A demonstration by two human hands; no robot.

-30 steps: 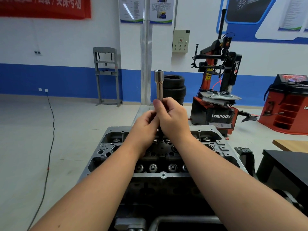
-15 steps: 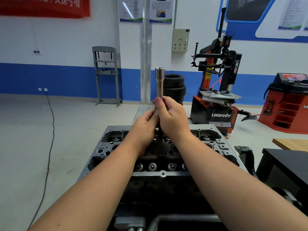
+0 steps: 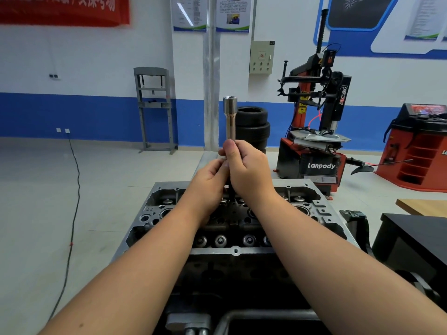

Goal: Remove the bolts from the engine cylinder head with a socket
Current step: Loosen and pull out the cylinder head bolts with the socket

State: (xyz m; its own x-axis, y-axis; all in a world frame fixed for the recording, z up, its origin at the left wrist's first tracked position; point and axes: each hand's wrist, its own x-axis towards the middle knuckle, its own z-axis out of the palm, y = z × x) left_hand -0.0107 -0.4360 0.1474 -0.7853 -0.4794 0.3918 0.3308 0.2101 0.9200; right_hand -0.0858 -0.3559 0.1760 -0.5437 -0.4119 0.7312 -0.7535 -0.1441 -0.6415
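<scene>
A long chrome socket (image 3: 230, 119) stands upright above the grey engine cylinder head (image 3: 321, 209), its wider end on top. My right hand (image 3: 246, 168) grips its lower shaft with thumb and curled fingers. My left hand (image 3: 210, 180) pinches the shaft just below and to the left. A dark rod continues from under my hands down into the middle of the head; its lower end is partly hidden. Round valve springs (image 3: 220, 240) line the near row of the head.
A black and red tyre changer (image 3: 319, 131) stands behind on the right, stacked tyres (image 3: 252, 124) behind the socket. A red balancer (image 3: 420, 146) and a dark bench (image 3: 416, 238) are at the right. A grey press frame (image 3: 154, 110) and a floor cable (image 3: 75, 189) are at the left.
The socket and both hands have risen slightly and shifted a little right; the grip of both hands stays the same.
</scene>
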